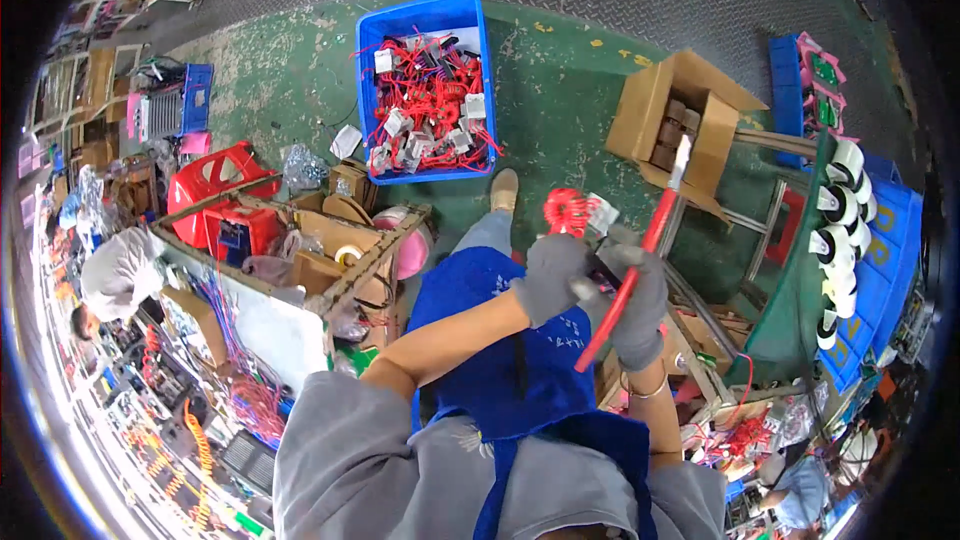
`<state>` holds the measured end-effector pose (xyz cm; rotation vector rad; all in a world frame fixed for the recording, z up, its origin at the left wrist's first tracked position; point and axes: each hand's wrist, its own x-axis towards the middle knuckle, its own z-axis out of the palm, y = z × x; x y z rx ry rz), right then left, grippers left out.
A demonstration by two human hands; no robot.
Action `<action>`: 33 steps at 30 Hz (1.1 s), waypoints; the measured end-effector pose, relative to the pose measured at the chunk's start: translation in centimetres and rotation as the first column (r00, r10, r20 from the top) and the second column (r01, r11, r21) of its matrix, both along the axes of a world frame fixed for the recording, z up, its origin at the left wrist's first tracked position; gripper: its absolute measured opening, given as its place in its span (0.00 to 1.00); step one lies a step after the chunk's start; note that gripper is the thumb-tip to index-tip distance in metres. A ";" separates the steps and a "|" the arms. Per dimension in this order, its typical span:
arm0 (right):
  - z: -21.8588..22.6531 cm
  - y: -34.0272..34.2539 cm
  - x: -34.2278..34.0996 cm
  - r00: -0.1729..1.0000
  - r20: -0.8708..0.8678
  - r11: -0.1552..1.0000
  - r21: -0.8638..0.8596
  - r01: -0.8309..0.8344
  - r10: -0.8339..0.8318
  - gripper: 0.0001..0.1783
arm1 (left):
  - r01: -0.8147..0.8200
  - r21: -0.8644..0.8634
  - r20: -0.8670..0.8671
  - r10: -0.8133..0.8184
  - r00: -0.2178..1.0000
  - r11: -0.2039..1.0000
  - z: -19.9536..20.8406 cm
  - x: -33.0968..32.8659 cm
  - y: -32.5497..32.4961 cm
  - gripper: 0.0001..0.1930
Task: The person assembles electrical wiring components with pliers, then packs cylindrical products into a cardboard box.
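The right hand (641, 312), in a grey fabric glove, grips a long, straight red tool (655, 223) with a pale metallic tip, held diagonally across the palm. The left hand (556, 275), gloved alike, has fingers curled just below a glossy red coil (567, 211) of ringed loops beside a white block (601, 214); whether it is closed on the coil cannot be told. Beyond, a rectangular blue plastic bin (428, 178) contains tangled red cords and pale blocks on worn green flooring (552, 90).
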<state>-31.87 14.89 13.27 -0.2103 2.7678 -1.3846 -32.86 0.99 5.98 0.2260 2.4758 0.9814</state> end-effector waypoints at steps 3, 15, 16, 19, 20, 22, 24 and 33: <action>2.4 2.5 4.0 0.974 -0.149 0.984 -0.080 0.162 -0.172 0.27 | 0.037 0.189 -0.094 -0.020 0.995 0.981 5.1 3.2 3.3 0.14; 14.6 10.8 18.0 0.933 -0.358 0.992 -0.124 -0.004 -0.041 0.22 | -0.864 0.413 0.622 -0.782 0.035 0.290 12.0 18.4 11.3 0.28; 15.5 10.8 18.4 0.912 -0.404 0.991 -0.074 -0.112 0.073 0.22 | -0.938 0.319 0.437 -0.899 0.017 0.137 11.3 18.9 12.6 0.23; 15.9 12.3 20.3 0.911 -0.412 0.991 -0.110 -0.071 0.020 0.19 | -0.907 0.387 0.584 -0.806 0.100 0.168 10.0 21.1 14.5 0.11; 16.7 12.4 20.6 0.888 -0.460 0.991 -0.118 -0.059 -0.001 0.18 | -0.919 0.304 0.720 -0.692 0.049 0.251 10.2 21.2 14.9 0.09; 17.9 13.2 21.1 0.878 -0.467 0.990 -0.134 0.050 -0.107 0.14 | -0.905 0.254 0.739 -0.672 -0.047 0.343 14.2 19.8 15.1 0.14; 18.7 15.1 21.7 0.770 -0.435 0.868 -0.396 0.301 -0.466 0.11 | -0.902 0.384 0.482 -0.876 0.012 0.199 15.6 18.7 15.7 0.15; 22.2 25.1 31.1 0.235 -0.158 0.277 -0.697 0.662 -0.959 0.16 | -0.901 0.427 0.569 -0.797 0.204 0.075 14.5 10.0 16.1 0.13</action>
